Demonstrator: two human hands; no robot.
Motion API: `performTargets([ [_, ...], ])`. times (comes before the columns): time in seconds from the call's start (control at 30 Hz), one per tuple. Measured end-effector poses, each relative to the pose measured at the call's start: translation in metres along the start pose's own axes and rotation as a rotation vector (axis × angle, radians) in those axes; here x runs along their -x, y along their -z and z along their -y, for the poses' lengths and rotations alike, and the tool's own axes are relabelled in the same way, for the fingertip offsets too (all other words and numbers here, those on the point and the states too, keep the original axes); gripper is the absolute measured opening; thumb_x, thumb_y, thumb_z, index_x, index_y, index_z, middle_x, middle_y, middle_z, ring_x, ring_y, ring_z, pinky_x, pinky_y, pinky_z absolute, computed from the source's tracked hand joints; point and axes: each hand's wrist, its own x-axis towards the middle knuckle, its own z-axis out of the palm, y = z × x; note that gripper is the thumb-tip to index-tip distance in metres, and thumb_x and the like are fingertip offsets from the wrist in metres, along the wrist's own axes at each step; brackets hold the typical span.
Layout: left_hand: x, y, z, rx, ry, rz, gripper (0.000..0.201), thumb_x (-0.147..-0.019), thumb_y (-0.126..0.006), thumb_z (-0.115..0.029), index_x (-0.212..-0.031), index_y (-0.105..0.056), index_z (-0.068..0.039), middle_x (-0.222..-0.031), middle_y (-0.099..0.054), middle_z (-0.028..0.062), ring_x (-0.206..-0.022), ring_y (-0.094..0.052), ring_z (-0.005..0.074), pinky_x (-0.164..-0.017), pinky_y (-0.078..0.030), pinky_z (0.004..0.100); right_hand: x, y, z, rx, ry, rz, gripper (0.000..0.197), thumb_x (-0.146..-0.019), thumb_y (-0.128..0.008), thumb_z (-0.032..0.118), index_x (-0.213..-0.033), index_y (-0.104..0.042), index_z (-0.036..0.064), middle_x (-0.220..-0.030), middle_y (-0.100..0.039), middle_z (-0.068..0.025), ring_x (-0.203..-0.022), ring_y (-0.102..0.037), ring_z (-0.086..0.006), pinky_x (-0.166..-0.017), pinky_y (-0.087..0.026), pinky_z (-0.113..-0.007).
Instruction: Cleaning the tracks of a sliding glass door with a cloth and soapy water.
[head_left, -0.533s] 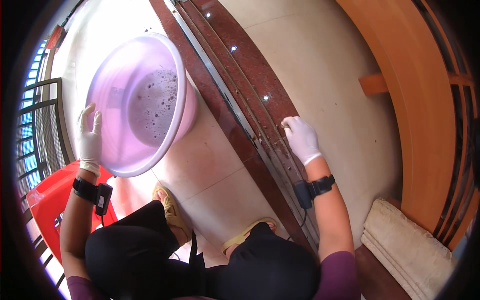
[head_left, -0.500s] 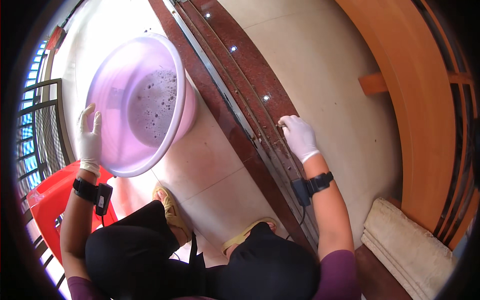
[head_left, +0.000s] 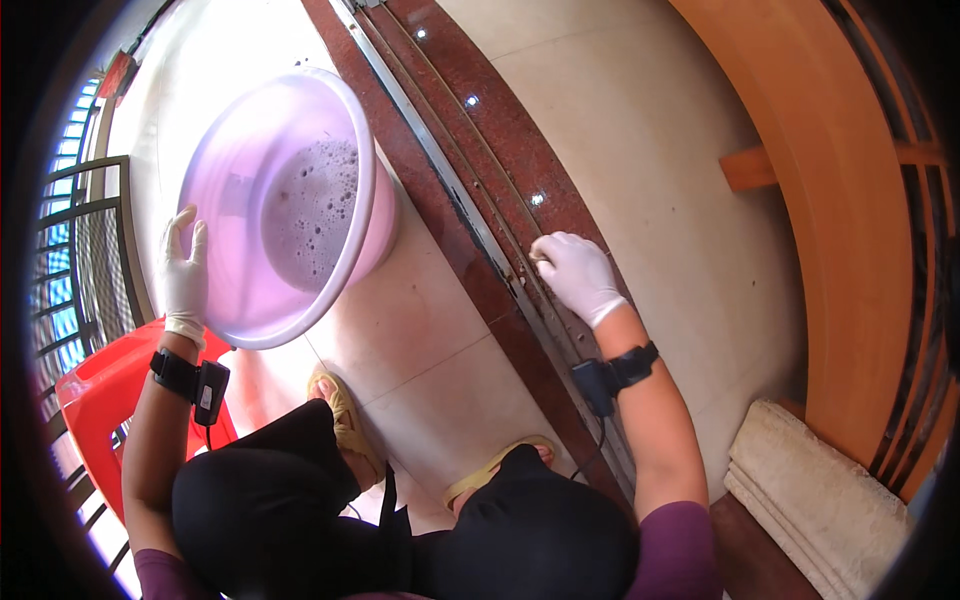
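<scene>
My left hand [head_left: 185, 275], in a white glove, is raised at the left rim of a pale purple basin [head_left: 366, 170]. Its thumb and fingers are apart and slightly curled, with nothing between them; whether it touches the rim I cannot tell. Grey, bubbly water [head_left: 312, 215] lies in the bottom of the basin. My right hand [head_left: 578, 275], gloved too, is over the metal sliding-door track [head_left: 470, 205] set in dark red stone. Its fingers are pinched together at the track, and what they hold is too small to make out. Small bits of dirt lie along the grooves.
A red plastic stool [head_left: 95, 400] stands at the left, by a dark metal railing [head_left: 85, 200]. Orange-brown wooden furniture [head_left: 800, 200] curves along the right. A folded beige cloth [head_left: 815, 490] lies at lower right. My sandalled feet rest on pale floor tiles [head_left: 430, 390].
My right hand has moved left, from the outer part of the track towards its middle groove, fingers still pinched. My left hand keeps its place by the basin; the view shifts slightly.
</scene>
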Motion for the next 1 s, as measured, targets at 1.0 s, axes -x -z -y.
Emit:
performTargets([
  [1.0, -0.006, -0.003, 0.013, 0.129, 0.03, 0.024, 0.031, -0.097, -0.052, -0.023, -0.121, -0.058, -0.004, -0.126, -0.059, 0.0112, -0.121, -0.052, 0.0239, -0.105, -0.036, 0.0344, 0.153, 0.031, -0.007, -0.148, -0.382, 0.027, 0.009, -0.077, -0.065, 0.013, -0.085, -0.064, 0.0089, -0.083, -0.064, -0.0092, -0.079, -0.063, -0.0285, -0.07, -0.05, -0.038],
])
